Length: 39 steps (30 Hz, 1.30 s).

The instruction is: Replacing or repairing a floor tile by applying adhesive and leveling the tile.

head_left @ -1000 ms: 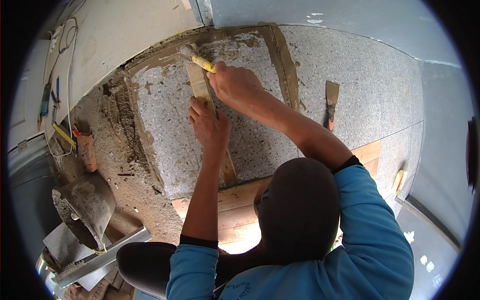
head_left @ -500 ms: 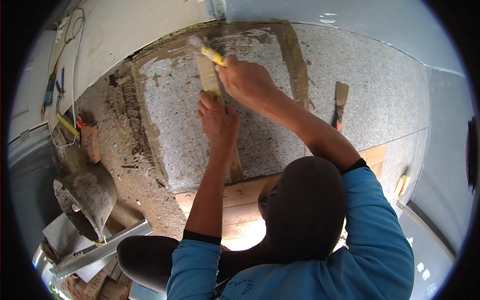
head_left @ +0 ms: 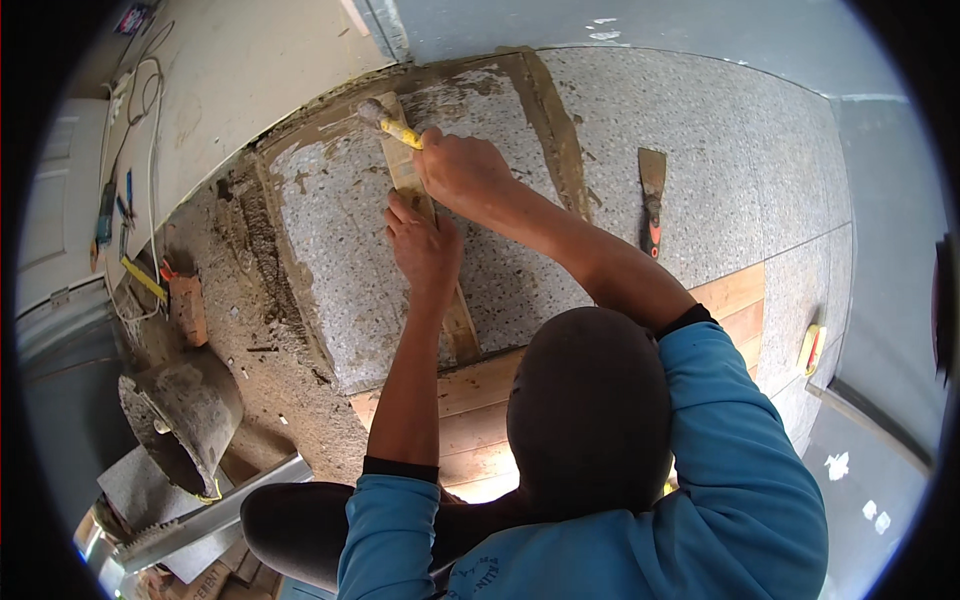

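A wooden batten [head_left: 461, 330] lies lengthwise on a large speckled grey tile [head_left: 335, 260]. My left hand [head_left: 425, 245] is closed around the batten's middle, pressing it against the tile. In my right hand [head_left: 465, 175] is a hammer [head_left: 402, 134] with a yellow handle, gripped by the handle. Its dull grey head is at the batten's far end; whether it touches the wood I cannot tell. Wet mortar [head_left: 555, 130] smears the tile's far edge and the joint on its right. To the right, a scraper [head_left: 652, 200] with a red and black handle lies on the neighbouring tiles.
At left, rough mortar ground [head_left: 250, 300] borders the tile. A mortar-crusted bucket [head_left: 190, 415] lies tipped beside a metal bar [head_left: 220, 515]. A trowel [head_left: 187, 310], cables [head_left: 152, 160] and hand tools are near the left wall. Wood-look planks [head_left: 470, 400] run along the tile's near edge.
The hammer's head has come down and nearer, from beyond the batten's far end to beside it. My left hand keeps its hold on the batten. The whole view has shifted slightly.
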{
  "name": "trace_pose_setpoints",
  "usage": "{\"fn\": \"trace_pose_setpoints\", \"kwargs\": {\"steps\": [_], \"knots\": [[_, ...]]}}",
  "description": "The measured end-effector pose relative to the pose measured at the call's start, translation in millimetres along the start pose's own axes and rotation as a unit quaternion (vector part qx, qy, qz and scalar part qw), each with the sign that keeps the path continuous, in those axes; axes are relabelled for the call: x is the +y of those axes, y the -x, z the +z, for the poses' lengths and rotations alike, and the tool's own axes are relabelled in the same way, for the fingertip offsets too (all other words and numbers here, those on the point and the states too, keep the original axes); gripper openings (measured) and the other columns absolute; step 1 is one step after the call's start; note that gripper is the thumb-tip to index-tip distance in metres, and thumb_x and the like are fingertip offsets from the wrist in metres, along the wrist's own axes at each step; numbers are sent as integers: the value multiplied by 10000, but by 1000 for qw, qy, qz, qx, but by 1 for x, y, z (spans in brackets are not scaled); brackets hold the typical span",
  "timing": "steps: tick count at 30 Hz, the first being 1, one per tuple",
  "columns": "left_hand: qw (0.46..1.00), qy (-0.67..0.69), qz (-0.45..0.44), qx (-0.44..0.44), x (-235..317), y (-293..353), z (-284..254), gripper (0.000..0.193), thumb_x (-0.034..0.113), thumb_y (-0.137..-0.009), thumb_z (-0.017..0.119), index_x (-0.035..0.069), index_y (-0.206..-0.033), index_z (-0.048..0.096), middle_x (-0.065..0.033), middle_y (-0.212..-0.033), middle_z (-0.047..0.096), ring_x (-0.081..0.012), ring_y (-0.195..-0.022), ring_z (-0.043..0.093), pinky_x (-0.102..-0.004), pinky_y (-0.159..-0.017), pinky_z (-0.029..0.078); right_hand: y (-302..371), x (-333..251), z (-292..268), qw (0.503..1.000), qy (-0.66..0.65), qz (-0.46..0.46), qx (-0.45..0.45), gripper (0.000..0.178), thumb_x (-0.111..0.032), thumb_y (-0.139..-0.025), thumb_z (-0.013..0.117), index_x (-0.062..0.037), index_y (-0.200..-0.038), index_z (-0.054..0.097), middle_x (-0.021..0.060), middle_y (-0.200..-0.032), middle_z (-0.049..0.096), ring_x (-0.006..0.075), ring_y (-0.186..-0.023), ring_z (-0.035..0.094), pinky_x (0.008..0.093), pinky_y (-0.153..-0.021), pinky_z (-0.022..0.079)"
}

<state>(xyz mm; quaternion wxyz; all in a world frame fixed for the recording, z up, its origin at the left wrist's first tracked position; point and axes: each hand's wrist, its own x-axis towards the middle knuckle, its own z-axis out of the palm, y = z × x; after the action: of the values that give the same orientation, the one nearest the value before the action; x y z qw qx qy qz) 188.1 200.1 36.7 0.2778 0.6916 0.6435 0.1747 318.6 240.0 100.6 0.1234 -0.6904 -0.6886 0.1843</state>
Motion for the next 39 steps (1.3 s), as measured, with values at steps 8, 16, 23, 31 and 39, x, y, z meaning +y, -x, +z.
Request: {"fn": "trace_pose_setpoints", "kwargs": {"steps": [8,16,23,31,39], "knots": [[999,-28,-30,-19,11,1,12,815,187,-900,701,-51,-1544,262,-292,-1372,472,-517,-1237,531,-573,-1031,481,7,18,-6,998,-37,48,-1,240,-165,-968,607,71,-1007,617,191,-773,730,343,-695,770,441,-579,616],[999,-18,-39,-32,18,1,8,843,227,-917,713,-58,-1551,235,-292,-1381,457,-514,-1282,503,-576,-1057,468,2,19,-15,998,-52,34,13,338,-296,-1079,503,32,-1022,565,158,-655,691,368,-579,711,483,-511,570],[999,-27,-25,-17,17,0,9,834,97,-874,666,-88,-1548,212,-304,-1366,456,-506,-1227,520,-572,-1014,496,-6,22,-9,997,-59,44,-22,350,-302,-1080,509,37,-1017,563,168,-663,692,369,-583,712,473,-506,565],[999,-32,-24,-21,18,0,9,810,101,-881,664,-88,-1537,227,-306,-1340,464,-505,-1220,526,-570,-1012,499,-5,24,-11,997,-68,44,-5,331,-287,-1077,524,36,-1006,552,166,-641,678,371,-571,705,466,-497,559],[999,-22,-22,-24,16,-1,10,840,247,-920,702,-89,-1537,241,-299,-1357,468,-515,-1270,517,-576,-1040,486,1,24,-8,995,-95,31,17,346,-294,-1075,519,41,-1000,559,180,-673,694,380,-589,711,475,-512,566]]}}
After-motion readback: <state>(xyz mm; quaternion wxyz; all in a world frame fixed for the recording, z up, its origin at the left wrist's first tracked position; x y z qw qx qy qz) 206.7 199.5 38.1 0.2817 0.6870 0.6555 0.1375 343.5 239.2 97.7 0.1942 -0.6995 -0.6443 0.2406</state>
